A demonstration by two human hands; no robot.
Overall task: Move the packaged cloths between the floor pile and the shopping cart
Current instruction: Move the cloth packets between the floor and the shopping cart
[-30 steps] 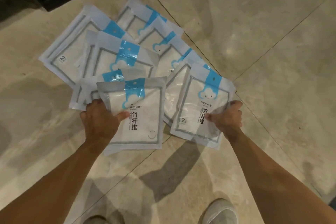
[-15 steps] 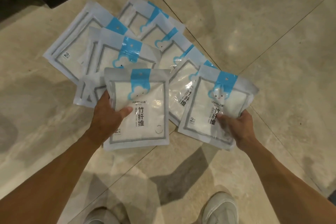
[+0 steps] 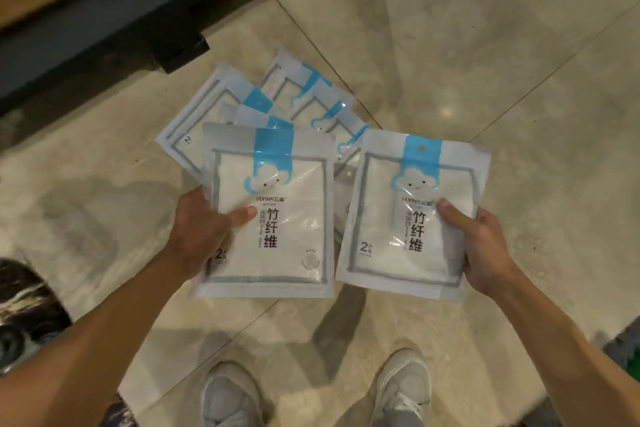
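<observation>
My left hand (image 3: 204, 232) grips one packaged cloth (image 3: 277, 218) by its left edge, thumb on the front. My right hand (image 3: 481, 243) grips a second packaged cloth (image 3: 391, 218) by its right edge, thumb on the front. Both packs are clear and white with a blue cloud label, and both are held up above the floor. Beneath and beyond them the floor pile (image 3: 214, 104) of several like packs lies fanned out on the tiles, partly hidden by the held packs. No shopping cart is in view.
A dark shelf base (image 3: 114, 24) with a black foot (image 3: 180, 52) runs along the upper left. My two pale shoes (image 3: 232, 395) stand at the bottom. A dark patterned object (image 3: 24, 308) sits at the left edge, something green and dark (image 3: 623, 350) at the right.
Both hands have lifted their packs off the pile and up toward the camera. The view has pulled back, and the shelf base and my shoes now show more.
</observation>
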